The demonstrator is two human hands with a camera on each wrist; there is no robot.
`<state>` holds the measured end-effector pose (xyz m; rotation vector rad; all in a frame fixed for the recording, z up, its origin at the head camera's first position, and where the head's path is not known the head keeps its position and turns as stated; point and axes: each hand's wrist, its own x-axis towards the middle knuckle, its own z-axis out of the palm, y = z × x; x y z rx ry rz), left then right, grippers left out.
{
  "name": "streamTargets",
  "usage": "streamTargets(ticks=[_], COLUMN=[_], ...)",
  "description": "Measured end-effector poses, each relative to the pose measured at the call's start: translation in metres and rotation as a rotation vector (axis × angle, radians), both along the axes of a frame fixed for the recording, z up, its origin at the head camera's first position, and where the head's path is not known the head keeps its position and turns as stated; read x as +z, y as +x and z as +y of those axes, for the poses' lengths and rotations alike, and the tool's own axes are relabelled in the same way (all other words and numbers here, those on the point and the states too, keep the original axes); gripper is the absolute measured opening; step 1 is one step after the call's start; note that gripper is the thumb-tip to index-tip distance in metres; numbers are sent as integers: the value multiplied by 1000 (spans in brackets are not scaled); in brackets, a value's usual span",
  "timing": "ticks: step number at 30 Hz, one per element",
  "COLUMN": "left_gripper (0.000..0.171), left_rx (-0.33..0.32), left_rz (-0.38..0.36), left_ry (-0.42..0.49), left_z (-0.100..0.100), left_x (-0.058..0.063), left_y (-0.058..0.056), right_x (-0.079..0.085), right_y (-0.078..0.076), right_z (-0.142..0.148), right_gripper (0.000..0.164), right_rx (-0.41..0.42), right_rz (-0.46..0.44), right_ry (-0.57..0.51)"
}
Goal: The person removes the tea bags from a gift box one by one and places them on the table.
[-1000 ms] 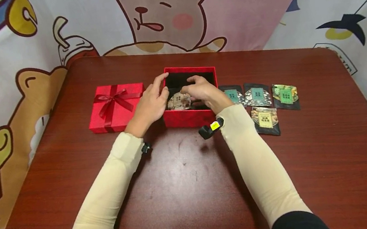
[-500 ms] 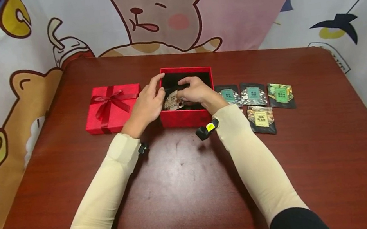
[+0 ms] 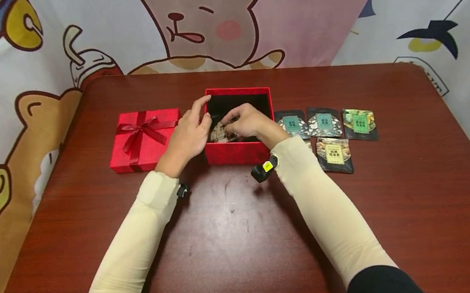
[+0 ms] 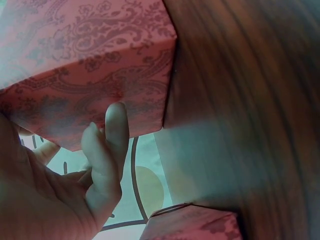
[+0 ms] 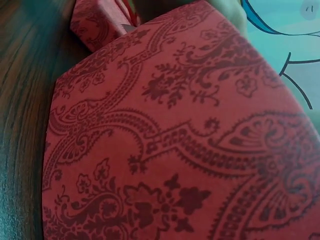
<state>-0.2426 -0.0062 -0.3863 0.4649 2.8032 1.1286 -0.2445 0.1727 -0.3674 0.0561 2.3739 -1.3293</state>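
Note:
A red patterned gift box with a black inside stands uncovered near the table's back. My left hand holds its left wall, a fingertip over the rim; in the left wrist view, bent fingers lie against the outer side. Inside the box, my right hand pinches a flat printed sachet with thumb and fingers. That sachet lies tilted at the box's front left, partly covered by the hand. In the right wrist view the box's outer wall hides most of this hand.
To the left sits the red lid with a ribbon bow. Right of the box, several dark sachets lie flat on the brown table, one with a yellow label in front. A printed cloth hangs behind.
My right hand has moved slightly left and its fingers have closed on the sachet in the box, which has shifted and tilted. My left hand stays at the box's left wall.

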Motion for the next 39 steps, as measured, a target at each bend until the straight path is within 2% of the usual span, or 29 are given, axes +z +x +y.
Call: streamTargets(ticks=[15,22,31,39], left_gripper=[50,50,49,49], left_rx=[-1,0,13,12], left_rz=[5,8,17,25], left_ry=[1,4,12,-1], left_z=[0,0,2,1], left_x=[-1,0,1,-1], left_y=[0,1,2,1], right_x=[1,4,17,29], right_y=[2,6,14,24], right_z=[-1,1,7,15], right_gripper=[26,29,30,33], right_rx=[6,7,-26,-41], right_rz=[66,145,171,230], right_ry=[41,81,7,-43])
